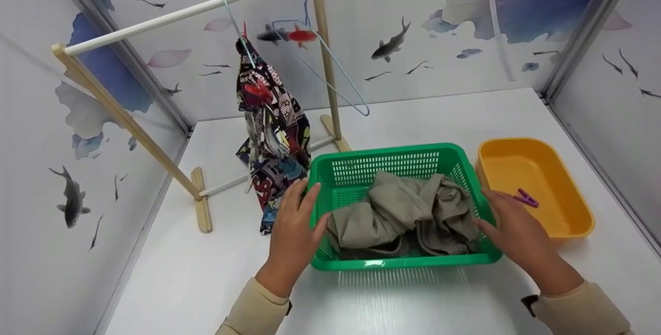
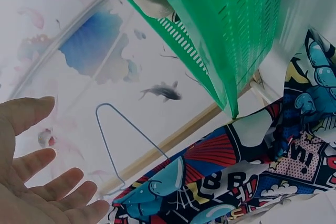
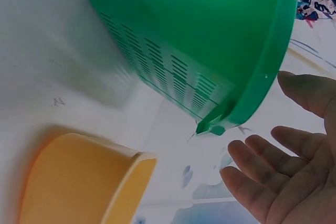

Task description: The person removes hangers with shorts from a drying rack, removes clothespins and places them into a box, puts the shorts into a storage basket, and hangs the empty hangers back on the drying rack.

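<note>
A green plastic basket (image 1: 403, 261) stands on the white table with a crumpled grey-brown garment (image 1: 397, 201) inside. My left hand (image 1: 294, 226) is beside the basket's left end, its fingers spread and holding nothing. In the left wrist view that hand (image 2: 47, 177) has its palm bare, apart from the basket wall (image 2: 231, 40). At the opposite end is my right hand (image 1: 521, 232), fingers extended near the rim. The right wrist view shows this hand (image 3: 289, 161) with the thumb close to the basket rim (image 3: 262, 77); whether they touch, I cannot tell.
A wooden rack with a white rail (image 1: 191, 12) stands at the back left. From it hang a colourful printed garment (image 1: 273, 133) and a blue wire hanger (image 1: 341, 61). Right of the basket, a yellow basin (image 1: 557, 190) holds a purple clothespin (image 1: 526, 198). Printed walls enclose the table.
</note>
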Demonstrator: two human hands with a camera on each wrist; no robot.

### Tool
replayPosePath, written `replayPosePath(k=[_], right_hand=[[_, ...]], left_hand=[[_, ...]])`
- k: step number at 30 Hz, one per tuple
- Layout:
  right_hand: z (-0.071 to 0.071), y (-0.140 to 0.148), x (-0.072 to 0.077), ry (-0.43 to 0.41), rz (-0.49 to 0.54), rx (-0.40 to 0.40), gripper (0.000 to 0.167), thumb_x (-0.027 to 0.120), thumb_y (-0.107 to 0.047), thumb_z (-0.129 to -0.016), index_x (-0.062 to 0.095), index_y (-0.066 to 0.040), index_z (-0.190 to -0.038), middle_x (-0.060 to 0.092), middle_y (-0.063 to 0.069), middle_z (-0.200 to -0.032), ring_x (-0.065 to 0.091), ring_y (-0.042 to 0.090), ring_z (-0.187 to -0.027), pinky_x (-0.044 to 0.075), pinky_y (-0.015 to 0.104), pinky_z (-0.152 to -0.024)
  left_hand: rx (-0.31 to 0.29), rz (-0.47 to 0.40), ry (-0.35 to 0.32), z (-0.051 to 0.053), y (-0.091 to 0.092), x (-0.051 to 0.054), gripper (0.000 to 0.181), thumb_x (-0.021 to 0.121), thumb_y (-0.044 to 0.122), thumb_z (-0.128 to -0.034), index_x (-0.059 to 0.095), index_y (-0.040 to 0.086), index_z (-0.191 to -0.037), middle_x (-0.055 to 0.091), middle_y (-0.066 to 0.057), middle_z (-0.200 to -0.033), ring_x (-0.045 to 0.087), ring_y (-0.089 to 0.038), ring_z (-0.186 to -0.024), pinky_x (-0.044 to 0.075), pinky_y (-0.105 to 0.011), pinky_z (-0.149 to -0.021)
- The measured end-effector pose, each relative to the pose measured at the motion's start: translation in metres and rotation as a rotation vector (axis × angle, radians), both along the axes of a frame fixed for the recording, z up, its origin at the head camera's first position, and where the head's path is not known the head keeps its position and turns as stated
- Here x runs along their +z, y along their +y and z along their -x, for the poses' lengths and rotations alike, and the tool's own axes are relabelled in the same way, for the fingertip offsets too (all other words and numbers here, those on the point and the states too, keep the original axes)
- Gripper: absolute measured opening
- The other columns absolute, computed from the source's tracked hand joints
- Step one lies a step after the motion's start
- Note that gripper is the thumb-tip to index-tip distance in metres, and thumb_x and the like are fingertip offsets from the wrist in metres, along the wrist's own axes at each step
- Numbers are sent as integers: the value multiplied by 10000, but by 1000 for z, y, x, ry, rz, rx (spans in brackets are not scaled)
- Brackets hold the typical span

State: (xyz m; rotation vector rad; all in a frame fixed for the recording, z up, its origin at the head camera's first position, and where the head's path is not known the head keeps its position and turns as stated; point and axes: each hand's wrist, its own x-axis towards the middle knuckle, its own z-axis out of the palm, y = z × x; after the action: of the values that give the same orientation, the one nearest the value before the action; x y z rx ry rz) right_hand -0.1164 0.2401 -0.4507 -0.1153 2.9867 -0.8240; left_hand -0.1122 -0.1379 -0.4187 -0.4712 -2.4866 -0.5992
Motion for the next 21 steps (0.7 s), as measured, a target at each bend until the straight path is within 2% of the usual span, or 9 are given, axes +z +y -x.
replayPosePath(k=[5, 9, 13, 16, 21], right_hand=[[-2, 7, -6, -84, 38, -18, 743, 683, -241, -906, 290, 54, -1463, 369, 319, -1403, 402, 483, -1200, 324, 672, -1002], [-5, 11, -10, -137, 60, -44, 771, 665, -282, -920, 256, 61, -1477, 381, 327, -1402, 407, 487, -1209, 340, 659, -1001], [-7, 12, -15, -168, 68, -50, 750, 649, -296, -932, 273, 64, -1473, 478, 312, -1332, 486, 442, -1122, 402, 626, -974], [-7, 13, -17, -175, 67, -41, 709, 634, -307, -942, 318, 67, -1455, 538, 294, -1266, 530, 394, -1039, 446, 600, -936], [-7, 14, -19, -222, 75, -47, 713, 614, -337, -952, 312, 58, -1463, 573, 265, -1199, 545, 334, -960, 495, 547, -891]], left_hand=[[30, -38, 13, -1, -7, 4, 572, 797, 131, -799, 559, 29, -1310, 488, -174, -1365, 448, -343, -1289, 451, -480, -1007], [56, -72, 56, 1, -12, 11, 552, 791, 106, -801, 564, 12, -1295, 507, -173, -1343, 453, -340, -1282, 449, -470, -1011], [83, -107, 122, 6, -19, 21, 523, 784, 66, -798, 571, -7, -1270, 519, -191, -1315, 470, -348, -1257, 456, -470, -1002], [105, -134, 147, 11, -25, 29, 510, 774, 59, -807, 566, -20, -1266, 516, -203, -1307, 477, -356, -1240, 463, -468, -991], [145, -190, 114, 19, -35, 41, 503, 751, 87, -838, 552, -31, -1285, 508, -214, -1324, 466, -367, -1251, 455, -476, -998]])
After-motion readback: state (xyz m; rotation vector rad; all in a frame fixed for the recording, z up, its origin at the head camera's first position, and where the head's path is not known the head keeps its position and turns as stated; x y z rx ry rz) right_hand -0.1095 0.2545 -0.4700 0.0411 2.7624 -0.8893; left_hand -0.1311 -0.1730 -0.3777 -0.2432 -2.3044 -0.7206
